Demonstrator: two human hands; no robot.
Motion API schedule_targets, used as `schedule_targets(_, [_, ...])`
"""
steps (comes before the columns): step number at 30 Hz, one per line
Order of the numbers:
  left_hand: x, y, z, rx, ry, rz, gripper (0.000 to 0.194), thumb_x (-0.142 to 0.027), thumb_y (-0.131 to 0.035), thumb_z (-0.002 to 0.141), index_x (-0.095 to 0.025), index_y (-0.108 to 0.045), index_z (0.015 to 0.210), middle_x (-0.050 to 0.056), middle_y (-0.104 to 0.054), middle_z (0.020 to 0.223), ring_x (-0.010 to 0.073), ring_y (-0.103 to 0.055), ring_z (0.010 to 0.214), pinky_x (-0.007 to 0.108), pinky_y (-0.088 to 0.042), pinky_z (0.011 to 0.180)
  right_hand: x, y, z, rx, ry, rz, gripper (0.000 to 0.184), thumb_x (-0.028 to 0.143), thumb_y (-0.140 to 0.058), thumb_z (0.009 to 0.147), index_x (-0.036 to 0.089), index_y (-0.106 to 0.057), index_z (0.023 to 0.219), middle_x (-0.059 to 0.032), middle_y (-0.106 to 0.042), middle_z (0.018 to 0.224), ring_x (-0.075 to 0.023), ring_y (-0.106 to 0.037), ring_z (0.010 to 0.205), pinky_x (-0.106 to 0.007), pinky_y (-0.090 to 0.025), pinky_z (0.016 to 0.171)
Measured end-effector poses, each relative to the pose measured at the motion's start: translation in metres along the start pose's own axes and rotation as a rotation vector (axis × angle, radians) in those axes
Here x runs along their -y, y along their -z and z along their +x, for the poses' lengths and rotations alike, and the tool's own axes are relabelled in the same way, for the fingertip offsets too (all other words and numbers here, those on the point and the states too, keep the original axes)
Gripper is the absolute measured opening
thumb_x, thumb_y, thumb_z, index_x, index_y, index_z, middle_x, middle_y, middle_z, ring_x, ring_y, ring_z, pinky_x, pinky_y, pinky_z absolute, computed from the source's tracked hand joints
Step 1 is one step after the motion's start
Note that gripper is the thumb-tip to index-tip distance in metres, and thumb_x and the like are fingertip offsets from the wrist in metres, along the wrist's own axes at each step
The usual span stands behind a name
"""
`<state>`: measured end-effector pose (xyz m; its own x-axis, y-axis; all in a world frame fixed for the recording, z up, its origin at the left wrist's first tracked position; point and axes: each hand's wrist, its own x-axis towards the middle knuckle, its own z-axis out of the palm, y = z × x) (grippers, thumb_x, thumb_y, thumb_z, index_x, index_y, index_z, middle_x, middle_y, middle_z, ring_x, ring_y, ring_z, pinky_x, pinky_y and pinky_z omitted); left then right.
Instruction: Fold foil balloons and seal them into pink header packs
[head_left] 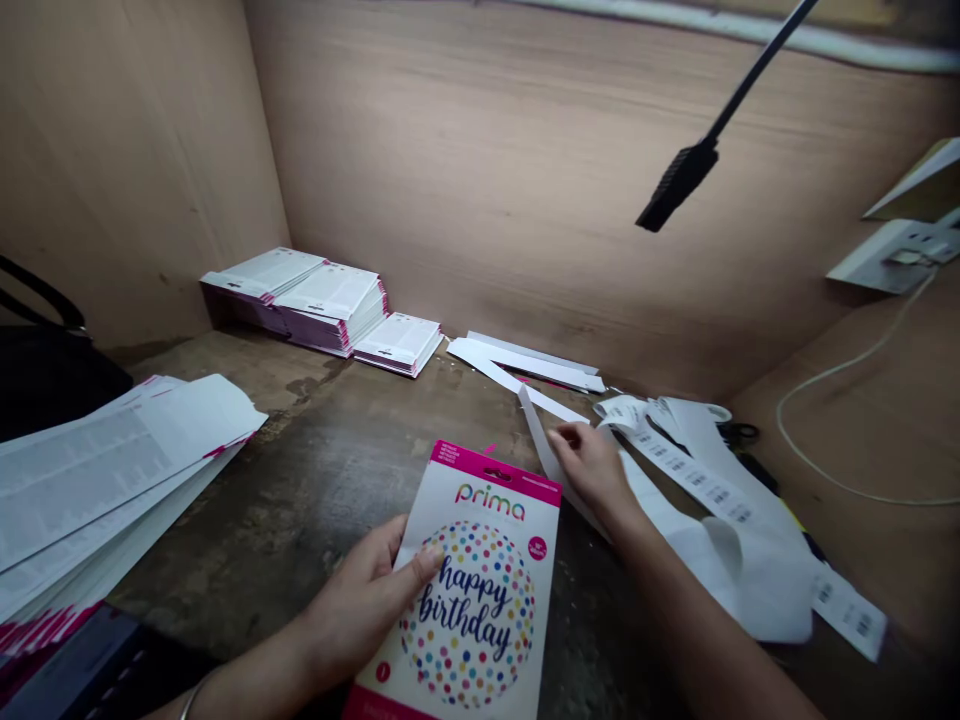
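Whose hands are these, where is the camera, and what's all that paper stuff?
There's no robot here, just a person's two bare hands. The camera sits on that person's head, looking forward and down, so you see what they see. The left hand holds a card saying "happy birthday". The right hand is at a white strip; I can't tell if it grips it. On the table are stacks at the back and labels on the right.
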<state>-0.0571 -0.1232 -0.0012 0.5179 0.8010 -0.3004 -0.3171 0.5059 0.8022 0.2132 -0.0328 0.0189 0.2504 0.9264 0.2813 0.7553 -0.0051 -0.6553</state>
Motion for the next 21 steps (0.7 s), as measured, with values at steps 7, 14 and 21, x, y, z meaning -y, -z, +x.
schedule_targets(7, [0.013,0.002,0.001,-0.039,0.021,-0.031,0.047,-0.043,-0.07,0.074,-0.014,-0.054,0.108,0.012,-0.07,0.096,0.0272,-0.069,0.082,0.04,-0.053,0.074,0.006,-0.017,0.051,0.172,0.031,-0.114,0.022,0.033,-0.064,0.071,0.024,-0.057,0.054,-0.0038,-0.057,0.057,-0.0263,-0.06,0.067,-0.035,-0.041,0.06])
schedule_targets(14, [0.006,0.017,0.007,-0.198,0.011,0.03,0.052,-0.046,-0.075,0.067,-0.012,-0.055,0.1,0.013,-0.07,0.092,0.0255,-0.067,0.08,0.036,-0.053,0.07,0.054,0.045,-0.038,0.678,-0.11,0.273,0.027,0.048,-0.058,0.079,0.022,-0.063,0.085,-0.004,-0.067,0.072,-0.0197,-0.06,0.057,-0.027,-0.044,0.045])
schedule_targets(21, [0.005,0.016,0.003,-0.148,-0.041,0.012,0.059,-0.066,-0.043,0.082,-0.013,-0.062,0.101,0.009,-0.072,0.079,0.0221,-0.068,0.072,0.03,-0.051,0.066,0.065,0.027,-0.089,1.011,-0.239,0.316,0.034,0.05,-0.048,0.086,0.021,-0.062,0.077,-0.0041,-0.069,0.08,-0.0217,-0.064,0.07,-0.026,-0.05,0.055])
